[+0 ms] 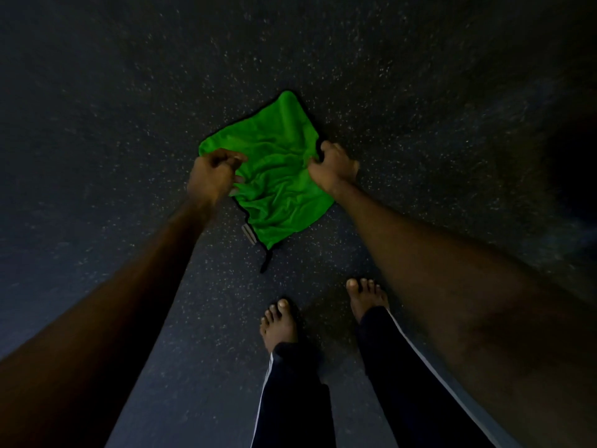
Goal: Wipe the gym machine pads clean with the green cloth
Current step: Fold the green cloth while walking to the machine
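Green cloth: one item, a crumpled square with black edging, spread as a diamond over the dark speckled floor. Whether it rested fully on the floor or was partly lifted could not be told.

Grip, right hand: fist clamped on the cloth's right corner, with fabric bunched inside the curled fingers.

Grip, left hand: fingers curled together at the cloth's left edge, fingertips over the fabric. Whether they pinched it could not be told.

Creases ran across the cloth between the two hands.

Small pale label: on the cloth's near left edge.

Black loop: trailed from the cloth's nearest corner onto the floor.

Forearms: both bare, reaching to the cloth from either side.

Bare feet: left foot stood nearer the person than the cloth's nearest corner. Right foot stood beside it, below the cloth's right side.

Dark trousers: white side stripe, above both feet.

Lighting was dim, and the floor beyond the cloth was blurred.
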`<action>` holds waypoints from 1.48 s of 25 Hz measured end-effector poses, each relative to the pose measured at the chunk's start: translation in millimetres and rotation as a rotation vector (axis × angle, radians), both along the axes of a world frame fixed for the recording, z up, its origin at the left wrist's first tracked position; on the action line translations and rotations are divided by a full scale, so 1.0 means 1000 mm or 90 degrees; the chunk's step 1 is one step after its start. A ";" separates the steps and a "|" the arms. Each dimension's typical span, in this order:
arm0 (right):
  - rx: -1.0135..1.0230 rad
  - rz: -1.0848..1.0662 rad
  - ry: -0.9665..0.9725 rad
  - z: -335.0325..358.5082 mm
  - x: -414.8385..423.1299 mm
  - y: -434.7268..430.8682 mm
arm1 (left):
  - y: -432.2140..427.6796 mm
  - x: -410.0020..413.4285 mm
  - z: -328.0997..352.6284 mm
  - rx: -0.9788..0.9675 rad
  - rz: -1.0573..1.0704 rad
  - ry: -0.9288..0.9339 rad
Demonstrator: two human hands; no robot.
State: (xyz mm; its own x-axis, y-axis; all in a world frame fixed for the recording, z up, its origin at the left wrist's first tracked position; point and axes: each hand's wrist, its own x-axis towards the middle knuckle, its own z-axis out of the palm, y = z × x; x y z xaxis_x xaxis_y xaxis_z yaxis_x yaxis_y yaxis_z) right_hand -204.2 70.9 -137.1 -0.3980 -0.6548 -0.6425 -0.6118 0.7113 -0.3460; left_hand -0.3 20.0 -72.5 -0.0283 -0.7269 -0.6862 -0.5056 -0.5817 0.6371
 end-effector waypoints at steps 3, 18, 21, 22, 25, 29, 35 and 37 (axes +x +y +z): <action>0.008 -0.063 -0.119 0.055 -0.001 -0.007 | -0.007 -0.001 0.038 -0.024 0.016 0.002; -0.300 -0.167 -0.238 0.610 -0.050 -0.127 | -0.088 -0.029 0.583 -0.229 0.131 0.106; -0.392 -0.210 -0.298 0.736 -0.060 -0.136 | -0.084 -0.040 0.686 -0.266 0.138 0.138; -0.431 -0.209 -0.306 0.777 -0.061 -0.139 | -0.085 -0.042 0.718 -0.283 0.143 0.151; -0.504 -0.178 -0.325 0.881 -0.059 -0.150 | -0.086 -0.044 0.798 -0.332 0.156 0.161; -0.605 -0.091 -0.286 0.995 -0.050 -0.171 | -0.082 -0.037 0.870 -0.392 0.170 0.146; -0.686 -0.057 -0.272 1.091 -0.045 -0.152 | -0.077 -0.049 0.907 -0.191 0.158 0.127; -0.705 -0.051 -0.288 1.108 -0.045 -0.142 | -0.072 -0.061 0.917 -0.040 0.111 0.123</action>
State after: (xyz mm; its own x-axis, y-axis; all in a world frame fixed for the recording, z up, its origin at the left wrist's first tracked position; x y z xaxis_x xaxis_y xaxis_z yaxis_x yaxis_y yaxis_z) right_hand -249.6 -70.8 970.8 -0.3458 -0.9241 0.1627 -0.2441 -0.0788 -0.9665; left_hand -61.6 -52.1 844.6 -0.0247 -0.7735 -0.6333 -0.2669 -0.6054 0.7499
